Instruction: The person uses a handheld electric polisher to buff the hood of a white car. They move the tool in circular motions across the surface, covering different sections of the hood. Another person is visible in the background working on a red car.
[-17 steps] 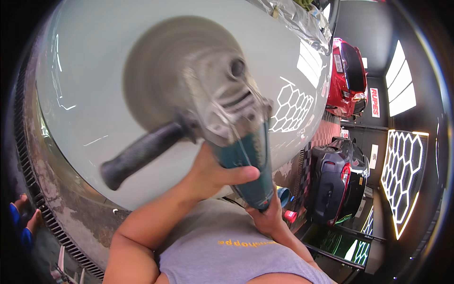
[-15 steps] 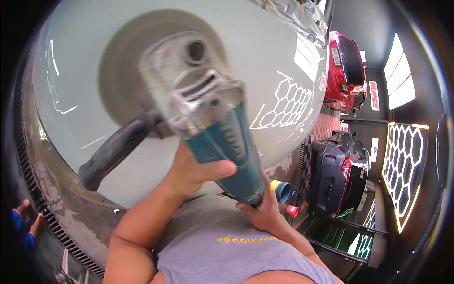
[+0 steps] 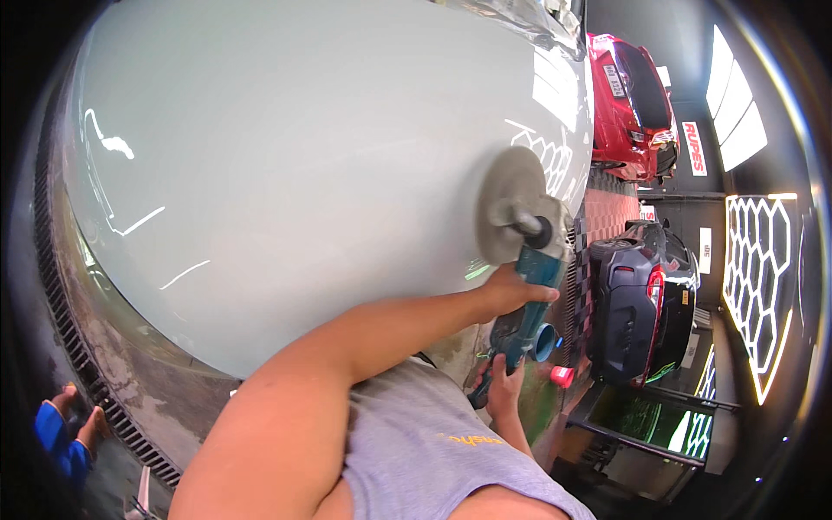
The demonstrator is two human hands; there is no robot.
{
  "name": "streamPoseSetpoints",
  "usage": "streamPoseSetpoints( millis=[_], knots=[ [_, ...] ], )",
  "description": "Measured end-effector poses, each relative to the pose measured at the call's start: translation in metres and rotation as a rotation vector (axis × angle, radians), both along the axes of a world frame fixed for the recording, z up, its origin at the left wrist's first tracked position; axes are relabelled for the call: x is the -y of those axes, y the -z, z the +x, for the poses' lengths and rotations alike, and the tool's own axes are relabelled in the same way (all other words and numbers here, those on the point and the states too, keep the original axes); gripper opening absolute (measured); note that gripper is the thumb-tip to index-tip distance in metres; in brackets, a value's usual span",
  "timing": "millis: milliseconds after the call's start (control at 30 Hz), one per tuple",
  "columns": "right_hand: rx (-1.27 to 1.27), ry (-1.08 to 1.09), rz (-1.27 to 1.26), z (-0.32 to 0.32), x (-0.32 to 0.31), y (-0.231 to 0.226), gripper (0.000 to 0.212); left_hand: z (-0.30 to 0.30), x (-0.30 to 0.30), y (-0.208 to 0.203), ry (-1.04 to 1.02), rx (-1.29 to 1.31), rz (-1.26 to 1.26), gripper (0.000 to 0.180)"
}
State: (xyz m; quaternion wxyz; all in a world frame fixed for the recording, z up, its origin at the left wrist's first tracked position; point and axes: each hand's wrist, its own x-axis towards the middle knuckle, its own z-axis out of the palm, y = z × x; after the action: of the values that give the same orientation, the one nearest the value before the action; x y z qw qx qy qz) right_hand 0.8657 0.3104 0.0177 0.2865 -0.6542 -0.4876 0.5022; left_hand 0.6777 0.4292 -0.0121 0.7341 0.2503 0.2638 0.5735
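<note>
A rotary polisher (image 3: 542, 267) with a teal body and grey metal head is in both my hands. My left hand (image 3: 510, 293) is wrapped round the body just behind the head. Further back, my right hand (image 3: 505, 390) grips the rear end. The polisher's round pad (image 3: 515, 173) is blurred and tilted against the right-hand side of a large, glossy pale-grey car panel (image 3: 303, 173). A side handle (image 3: 523, 220) juts from the head over the pad, with no hand on it.
Crumpled clear film (image 3: 537, 24) lies at the panel's far edge. A red car (image 3: 631, 104) and a dark grey car (image 3: 628, 303) stand to the right. Nearer are a blue cylinder (image 3: 543, 342) and a red object (image 3: 562, 375). Another person's blue-clothed limbs (image 3: 56, 433) show beside a floor grate (image 3: 78, 373).
The polisher has swung from over the panel's middle, close to me, to the panel's right side. My left arm now stretches across to the right. Both hands have kept their hold.
</note>
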Motion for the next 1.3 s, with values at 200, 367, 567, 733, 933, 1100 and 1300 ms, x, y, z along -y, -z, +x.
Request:
streamPoseSetpoints(
  millis=[200,367,567,733,933,1100,1300],
  knots=[
    [-0.058,0.095,0.016,0.022,-0.024,0.015,0.034,0.023,-0.013,0.001,0.165,-0.548,-0.066,0.075],
    [-0.007,0.053,0.01,0.037,-0.009,0.021,0.033,-0.056,0.09,-0.075,-0.242,-1.338,0.435,0.059],
    [0.097,-0.163,0.076,0.044,0.032,0.03,0.051,-0.11,0.092,-0.111,-0.675,-1.943,0.643,0.041],
    [0.279,-0.523,0.172,0.036,0.046,0.002,0.087,-0.136,0.15,-0.108,0.047,-1.968,0.136,0.033],
    [0.276,-1.037,0.193,0.006,-0.007,-0.037,0.09,-0.134,0.269,-0.093,-0.315,-1.794,-0.274,0.034],
    [0.252,-1.144,0.238,0.05,-0.047,-0.024,0.082,-0.07,0.275,-0.056,-0.487,-1.672,-0.336,0.032],
    [0.127,-1.123,0.154,0.206,-0.1,0.037,0.078,0.073,0.212,-0.033,-0.377,-1.736,-0.433,0.034]
  ],
)
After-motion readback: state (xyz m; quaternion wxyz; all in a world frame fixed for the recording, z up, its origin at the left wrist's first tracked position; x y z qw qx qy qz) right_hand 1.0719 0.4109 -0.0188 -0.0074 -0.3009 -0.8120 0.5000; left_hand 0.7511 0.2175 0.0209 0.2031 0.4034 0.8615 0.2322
